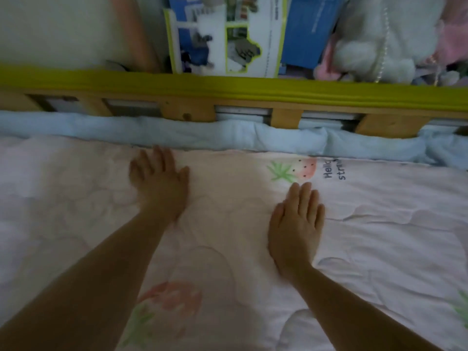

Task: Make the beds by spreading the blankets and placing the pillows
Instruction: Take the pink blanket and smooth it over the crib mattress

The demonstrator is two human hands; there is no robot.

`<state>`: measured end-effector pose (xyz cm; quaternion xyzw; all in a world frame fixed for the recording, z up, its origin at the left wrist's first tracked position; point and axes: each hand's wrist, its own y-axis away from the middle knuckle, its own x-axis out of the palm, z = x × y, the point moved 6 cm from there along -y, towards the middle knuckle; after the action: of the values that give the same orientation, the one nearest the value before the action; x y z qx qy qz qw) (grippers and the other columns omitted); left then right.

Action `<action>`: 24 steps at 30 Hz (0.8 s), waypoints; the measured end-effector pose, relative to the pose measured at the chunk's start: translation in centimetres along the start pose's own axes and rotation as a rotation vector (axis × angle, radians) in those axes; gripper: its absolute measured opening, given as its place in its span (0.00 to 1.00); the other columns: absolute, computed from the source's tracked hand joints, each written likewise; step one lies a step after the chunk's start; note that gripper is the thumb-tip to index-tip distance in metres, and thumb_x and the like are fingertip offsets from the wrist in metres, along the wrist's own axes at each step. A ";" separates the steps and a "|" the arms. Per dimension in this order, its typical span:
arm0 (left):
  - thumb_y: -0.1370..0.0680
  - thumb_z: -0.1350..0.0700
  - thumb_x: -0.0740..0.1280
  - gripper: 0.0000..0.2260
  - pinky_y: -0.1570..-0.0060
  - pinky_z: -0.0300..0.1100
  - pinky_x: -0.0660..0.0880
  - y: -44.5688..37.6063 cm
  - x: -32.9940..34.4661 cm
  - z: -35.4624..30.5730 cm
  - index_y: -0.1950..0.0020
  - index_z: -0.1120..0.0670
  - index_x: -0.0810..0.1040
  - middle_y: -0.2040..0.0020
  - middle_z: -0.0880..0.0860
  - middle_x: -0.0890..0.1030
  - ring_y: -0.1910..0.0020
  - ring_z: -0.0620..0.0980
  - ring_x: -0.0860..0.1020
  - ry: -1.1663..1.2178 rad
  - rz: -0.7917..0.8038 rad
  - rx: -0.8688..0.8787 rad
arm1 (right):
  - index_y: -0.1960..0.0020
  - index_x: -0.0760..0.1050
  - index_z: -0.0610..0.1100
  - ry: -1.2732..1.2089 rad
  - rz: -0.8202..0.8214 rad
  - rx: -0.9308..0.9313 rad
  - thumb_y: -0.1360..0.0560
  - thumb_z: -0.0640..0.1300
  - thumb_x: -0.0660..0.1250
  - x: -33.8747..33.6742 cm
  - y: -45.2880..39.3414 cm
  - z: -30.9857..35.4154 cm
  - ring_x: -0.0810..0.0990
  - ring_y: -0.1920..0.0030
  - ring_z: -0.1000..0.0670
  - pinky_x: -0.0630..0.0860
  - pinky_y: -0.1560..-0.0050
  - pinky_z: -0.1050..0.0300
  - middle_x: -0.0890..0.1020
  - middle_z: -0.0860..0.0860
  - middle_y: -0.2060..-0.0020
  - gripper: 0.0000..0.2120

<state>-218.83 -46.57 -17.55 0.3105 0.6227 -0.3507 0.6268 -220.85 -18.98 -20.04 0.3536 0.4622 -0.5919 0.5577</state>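
I see two hands and one blanket [379,249] in my view. The blanket is pale pink and white, quilted, and covers the bed from the near edge up to the far side. I count three whole strawberry prints on it: one near the far edge [293,169] beside some dark lettering that starts with "Hello", one large faded one [169,302] between my forearms, and part of a green leaf print at the right edge.

My left hand [159,186] lies flat on the blanket close to its far edge, palm down, fingers [157,158] stretched out and slightly spread, clamped on nothing. It looks a little blurred. My right hand [297,221] also rests flat on the blanket, nearer to me and just below the far strawberry, with its fingers [304,196] straight and close together, holding nothing.

Beyond the blanket's far edge runs one light blue roll of bedding [177,130], bunched against the bed rail. The rail [286,117] is wooden with several short slats, and a yellow-green padded strip [228,88] caps its top.

Behind the rail I make out a printed box [222,39], a blue box [306,31] beside it, and a white plush toy [374,41] with something pink next to it. I see no pillow that I can tell for certain.
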 end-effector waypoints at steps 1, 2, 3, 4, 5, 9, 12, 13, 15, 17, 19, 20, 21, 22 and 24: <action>0.19 0.42 0.43 0.30 0.27 0.58 0.42 0.2 -0.6 -1.7 0.21 0.57 0.47 0.21 0.58 0.48 0.23 0.62 0.48 0.067 -0.062 0.114 | 0.24 0.56 0.42 -0.047 -0.004 -0.019 0.22 0.52 0.41 0.1 -0.1 2.1 0.55 0.24 0.43 0.50 0.24 0.45 0.58 0.43 0.24 0.30; 0.19 0.43 0.43 0.29 0.28 0.57 0.43 0.7 -1.0 -3.7 0.21 0.57 0.52 0.22 0.57 0.52 0.23 0.61 0.51 0.109 -0.090 0.272 | 0.24 0.58 0.42 -0.085 0.002 -0.067 0.22 0.53 0.42 0.3 0.0 4.2 0.56 0.24 0.43 0.51 0.25 0.45 0.59 0.43 0.25 0.29; 0.20 0.44 0.43 0.29 0.28 0.57 0.44 1.3 -1.0 -5.1 0.22 0.56 0.56 0.22 0.57 0.57 0.24 0.59 0.55 0.105 -0.115 0.448 | 0.24 0.58 0.43 -0.098 0.020 -0.114 0.21 0.53 0.43 0.6 0.2 6.0 0.55 0.24 0.44 0.51 0.25 0.46 0.59 0.43 0.25 0.29; 0.21 0.43 0.42 0.30 0.28 0.55 0.44 1.6 -0.7 -4.9 0.23 0.56 0.58 0.23 0.56 0.59 0.24 0.57 0.57 0.055 -0.091 0.571 | 0.24 0.56 0.44 -0.092 0.037 -0.147 0.21 0.54 0.42 1.1 0.4 7.5 0.53 0.23 0.45 0.49 0.24 0.47 0.57 0.44 0.24 0.29; 0.22 0.42 0.39 0.32 0.27 0.53 0.42 1.2 -0.1 -3.1 0.22 0.54 0.56 0.22 0.54 0.57 0.23 0.54 0.55 -0.003 -0.035 0.606 | 0.23 0.54 0.46 -0.070 0.065 -0.165 0.22 0.55 0.41 1.6 0.6 8.6 0.50 0.23 0.46 0.46 0.24 0.48 0.55 0.44 0.23 0.29; 0.21 0.38 0.38 0.32 0.25 0.55 0.41 -3.7 1.5 9.9 0.21 0.53 0.47 0.21 0.54 0.49 0.22 0.56 0.48 -0.097 0.075 0.233 | 0.22 0.39 0.50 0.100 0.187 -0.064 0.19 0.55 0.41 3.1 0.2 9.1 0.37 0.23 0.48 0.38 0.24 0.47 0.39 0.47 0.23 0.28; 0.18 0.46 0.50 0.26 0.31 0.67 0.48 -4.9 0.0 12.7 0.23 0.58 0.59 0.24 0.61 0.59 0.26 0.66 0.57 -0.090 0.018 0.204 | 0.22 0.39 0.47 0.077 0.143 0.086 0.18 0.52 0.43 2.8 0.1 12.6 0.38 0.23 0.45 0.38 0.24 0.45 0.39 0.46 0.23 0.28; 0.20 0.50 0.53 0.24 0.34 0.71 0.55 -4.8 -0.1 12.5 0.27 0.59 0.66 0.28 0.63 0.67 0.29 0.68 0.63 -0.093 0.010 0.293 | 0.22 0.41 0.47 0.038 0.134 0.039 0.18 0.51 0.44 3.1 0.2 15.2 0.39 0.23 0.45 0.39 0.24 0.46 0.41 0.46 0.23 0.27; 0.23 0.55 0.54 0.23 0.36 0.70 0.62 -4.9 0.1 12.5 0.30 0.58 0.71 0.33 0.61 0.74 0.31 0.65 0.68 -0.131 0.011 0.488 | 0.22 0.47 0.46 -0.009 0.133 -0.127 0.18 0.49 0.44 4.1 0.1 20.5 0.44 0.22 0.46 0.44 0.24 0.49 0.46 0.47 0.22 0.25; 0.21 0.57 0.54 0.23 0.29 0.66 0.52 -6.2 0.0 13.5 0.24 0.53 0.62 0.27 0.55 0.67 0.25 0.59 0.60 -0.061 0.047 0.476 | 0.24 0.56 0.45 0.005 0.113 -0.122 0.20 0.48 0.46 5.0 -1.6 23.0 0.53 0.23 0.45 0.53 0.28 0.47 0.56 0.45 0.23 0.25; 0.18 0.53 0.53 0.22 0.28 0.62 0.45 -7.9 0.5 14.6 0.23 0.48 0.58 0.24 0.50 0.61 0.24 0.54 0.55 0.049 0.092 0.402 | 0.30 0.67 0.42 0.052 0.052 -0.001 0.24 0.50 0.47 5.4 -3.5 22.9 0.61 0.27 0.42 0.57 0.34 0.45 0.68 0.42 0.30 0.26; 0.18 0.49 0.52 0.21 0.27 0.61 0.46 -8.6 1.0 14.7 0.24 0.47 0.61 0.26 0.50 0.63 0.25 0.54 0.57 0.091 0.111 0.409 | 0.35 0.71 0.41 0.092 0.022 0.026 0.25 0.51 0.47 5.5 -4.2 22.5 0.64 0.30 0.41 0.57 0.35 0.45 0.72 0.41 0.35 0.26; 0.20 0.43 0.50 0.23 0.28 0.61 0.48 -8.9 1.2 14.7 0.27 0.48 0.65 0.29 0.52 0.67 0.27 0.56 0.61 0.115 0.111 0.434 | 0.38 0.72 0.41 0.130 -0.004 0.029 0.26 0.53 0.47 5.5 -4.6 21.8 0.66 0.32 0.41 0.55 0.34 0.44 0.74 0.41 0.39 0.25; 0.23 0.40 0.47 0.28 0.29 0.61 0.50 -8.9 0.7 14.6 0.29 0.50 0.70 0.32 0.54 0.70 0.31 0.59 0.66 0.132 0.075 0.463 | 0.40 0.73 0.42 0.155 -0.027 0.017 0.25 0.54 0.47 5.2 -4.7 20.7 0.67 0.34 0.41 0.52 0.32 0.43 0.75 0.41 0.41 0.25; 0.26 0.39 0.45 0.31 0.32 0.58 0.58 -9.2 0.5 14.0 0.35 0.52 0.75 0.40 0.56 0.76 0.40 0.60 0.72 0.202 -0.012 0.536 | 0.40 0.74 0.43 0.186 -0.075 0.031 0.25 0.55 0.46 4.6 -4.7 18.6 0.67 0.34 0.41 0.46 0.28 0.42 0.75 0.41 0.42 0.26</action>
<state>-218.55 -63.36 -17.19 0.4949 0.5687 -0.4737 0.4553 -224.32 -38.25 -17.62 0.3984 0.5155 -0.5840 0.4842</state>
